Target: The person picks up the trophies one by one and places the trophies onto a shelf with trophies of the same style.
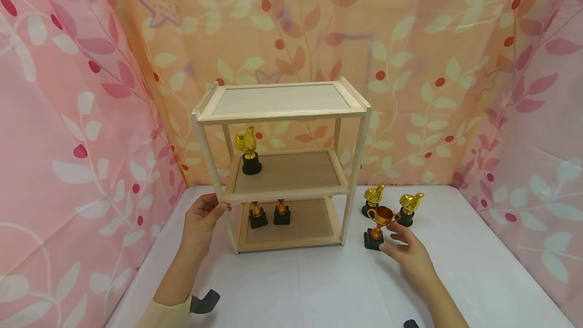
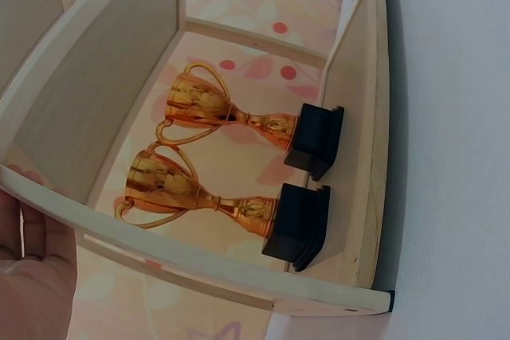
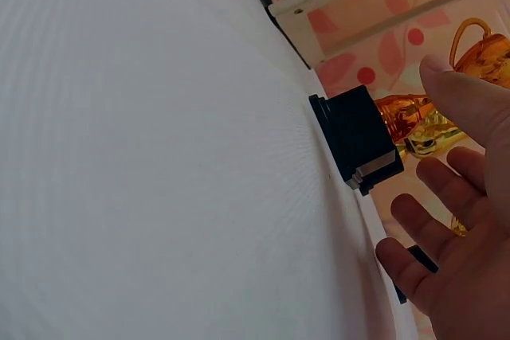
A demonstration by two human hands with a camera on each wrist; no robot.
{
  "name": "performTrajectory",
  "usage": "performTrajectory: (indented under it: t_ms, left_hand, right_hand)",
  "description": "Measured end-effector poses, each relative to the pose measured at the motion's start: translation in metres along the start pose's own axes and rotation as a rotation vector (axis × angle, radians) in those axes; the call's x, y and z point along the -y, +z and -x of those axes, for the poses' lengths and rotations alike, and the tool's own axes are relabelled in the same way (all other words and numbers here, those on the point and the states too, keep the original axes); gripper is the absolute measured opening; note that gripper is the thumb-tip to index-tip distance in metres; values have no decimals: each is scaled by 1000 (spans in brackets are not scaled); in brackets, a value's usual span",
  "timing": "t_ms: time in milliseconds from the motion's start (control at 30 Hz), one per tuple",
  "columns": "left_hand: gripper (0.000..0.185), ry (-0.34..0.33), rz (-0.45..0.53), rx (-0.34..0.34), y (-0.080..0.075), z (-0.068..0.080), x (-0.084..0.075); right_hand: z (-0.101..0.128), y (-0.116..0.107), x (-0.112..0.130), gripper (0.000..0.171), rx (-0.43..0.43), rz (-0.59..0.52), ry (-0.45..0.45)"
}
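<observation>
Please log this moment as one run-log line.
left hand: holds shelf post | right hand: open beside cup trophy, no grip | lower shelf: two cup trophies

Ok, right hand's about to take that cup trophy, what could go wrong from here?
The cup trophy is tall on a small black base, so a fingertip nudge from the open right hand might tip it. Two thumbs-up trophies stand close behind and could topple too. The left hand holds only the shelf post, so it may shift.

A white table (image 1: pixel 478 267) bears a wooden shelf (image 1: pixel 282 166) and three small trophies (image 1: pixel 381 219).
</observation>
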State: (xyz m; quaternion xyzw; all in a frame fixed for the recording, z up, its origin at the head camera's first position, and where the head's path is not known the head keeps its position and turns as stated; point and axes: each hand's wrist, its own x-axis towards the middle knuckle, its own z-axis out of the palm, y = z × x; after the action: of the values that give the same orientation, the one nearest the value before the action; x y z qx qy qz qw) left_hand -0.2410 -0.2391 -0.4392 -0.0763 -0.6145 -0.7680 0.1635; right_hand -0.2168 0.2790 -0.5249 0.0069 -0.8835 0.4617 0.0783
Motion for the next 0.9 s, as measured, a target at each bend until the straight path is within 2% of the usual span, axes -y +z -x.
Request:
performTrajectory:
  t_ms: [200, 467, 900]
  left_hand:
    - [17, 2, -2, -8, 1, 0, 1]
    - [17, -13, -19, -10, -1, 0, 1]
    - [17, 11, -4, -7, 1, 0, 2]
  right_hand:
    - [-1, 3, -1, 78, 41, 14, 27]
    - [-4, 7, -6, 74, 42, 28, -30]
    - [-15, 14, -16, 72, 49, 51, -15]
